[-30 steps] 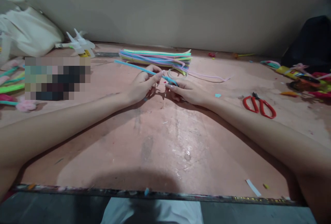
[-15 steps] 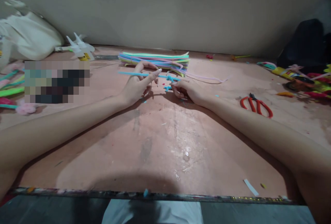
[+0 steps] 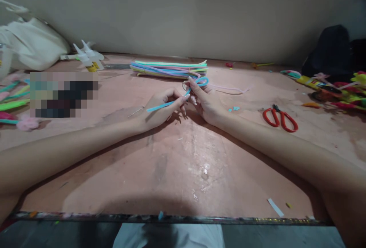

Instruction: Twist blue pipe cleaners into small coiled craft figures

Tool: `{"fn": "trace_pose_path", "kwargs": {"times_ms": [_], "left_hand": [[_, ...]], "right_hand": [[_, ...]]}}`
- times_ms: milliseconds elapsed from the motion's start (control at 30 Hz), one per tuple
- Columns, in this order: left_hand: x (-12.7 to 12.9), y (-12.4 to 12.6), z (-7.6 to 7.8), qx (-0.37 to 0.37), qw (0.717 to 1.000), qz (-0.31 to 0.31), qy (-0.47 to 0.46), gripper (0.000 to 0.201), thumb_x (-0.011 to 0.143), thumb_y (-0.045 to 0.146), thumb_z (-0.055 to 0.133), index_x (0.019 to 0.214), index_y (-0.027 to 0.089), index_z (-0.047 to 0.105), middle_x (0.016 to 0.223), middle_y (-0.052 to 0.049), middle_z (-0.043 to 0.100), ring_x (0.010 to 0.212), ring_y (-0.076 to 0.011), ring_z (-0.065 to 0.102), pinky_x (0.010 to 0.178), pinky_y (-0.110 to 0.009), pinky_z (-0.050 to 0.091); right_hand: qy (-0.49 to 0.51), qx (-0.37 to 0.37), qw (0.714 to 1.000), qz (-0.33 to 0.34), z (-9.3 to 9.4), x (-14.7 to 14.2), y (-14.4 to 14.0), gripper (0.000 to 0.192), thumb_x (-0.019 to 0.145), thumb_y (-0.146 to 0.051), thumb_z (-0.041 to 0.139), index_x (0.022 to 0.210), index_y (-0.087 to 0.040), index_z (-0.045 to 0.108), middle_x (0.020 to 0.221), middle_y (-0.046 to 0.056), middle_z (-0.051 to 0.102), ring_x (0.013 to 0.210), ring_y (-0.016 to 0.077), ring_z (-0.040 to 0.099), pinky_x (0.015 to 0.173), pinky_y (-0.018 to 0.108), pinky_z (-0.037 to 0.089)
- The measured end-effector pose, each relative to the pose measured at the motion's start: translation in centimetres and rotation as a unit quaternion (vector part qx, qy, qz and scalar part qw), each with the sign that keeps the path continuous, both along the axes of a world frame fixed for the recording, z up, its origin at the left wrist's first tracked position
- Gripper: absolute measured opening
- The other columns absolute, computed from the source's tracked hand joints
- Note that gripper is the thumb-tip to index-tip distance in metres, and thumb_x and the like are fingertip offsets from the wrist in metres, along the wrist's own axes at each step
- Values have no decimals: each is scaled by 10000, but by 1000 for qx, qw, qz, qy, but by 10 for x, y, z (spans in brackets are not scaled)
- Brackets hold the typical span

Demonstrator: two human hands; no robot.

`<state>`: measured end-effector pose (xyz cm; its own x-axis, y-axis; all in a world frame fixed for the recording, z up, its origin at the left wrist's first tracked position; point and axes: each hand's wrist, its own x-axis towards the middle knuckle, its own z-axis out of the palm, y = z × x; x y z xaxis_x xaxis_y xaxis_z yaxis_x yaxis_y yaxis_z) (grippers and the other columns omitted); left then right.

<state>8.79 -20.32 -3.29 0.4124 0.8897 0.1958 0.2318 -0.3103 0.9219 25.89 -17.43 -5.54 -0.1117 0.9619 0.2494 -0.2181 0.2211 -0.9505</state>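
Observation:
A light blue pipe cleaner (image 3: 160, 107) runs across both hands above the middle of the table. My left hand (image 3: 164, 105) pinches it between thumb and fingers, and its straight end sticks out to the left over the hand. Higher up, my right hand (image 3: 206, 101) is closed on the same pipe cleaner, whose upper part bends into a loop (image 3: 203, 81) above the fingers. The fingertips of both hands nearly meet, hiding part of the stem. Small light blue scraps (image 3: 235, 108) lie on the table beside my right wrist. A thin wire-like piece (image 3: 136, 111) lies by my left wrist.
Behind the hands lies a bundle of coloured pipe cleaners (image 3: 168, 68), with a loose pink one (image 3: 228, 88). Red-handled cutters (image 3: 280, 120) rest at the right. Glue bottles (image 3: 90, 59) and a white bag (image 3: 31, 44) stand at the back left. Colourful craft pieces (image 3: 343, 97) crowd the far right.
My hands have come closer together. The pipe cleaner now slants down to the left and shows a loop at the right hand. Blue scraps now lie on the table near my right wrist.

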Motion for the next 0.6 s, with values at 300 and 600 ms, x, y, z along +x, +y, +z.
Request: {"fn": "trace_pose_path", "kwargs": {"times_ms": [300, 600], "left_hand": [[-6, 31, -12, -54, 997, -3, -64, 447, 916, 559, 828, 784, 186, 619, 653, 24, 638, 427, -53, 437, 378, -206, 292], [-18, 15, -10, 131, 984, -83, 85, 320, 1063, 442, 647, 849, 208, 693, 700, 3, 682, 598, -119, 587, 556, -252, 417]], "right_hand": [[18, -54, 998, 32, 5, 9, 0, 555, 970, -714, 703, 822, -182, 648, 635, -46, 527, 495, 67, 356, 456, 228, 248], [-68, 14, 996, 55, -12, 13, 4, 461, 997, -634, 718, 880, -190, 674, 588, -76, 389, 517, 93, 294, 486, 257, 225]]}}
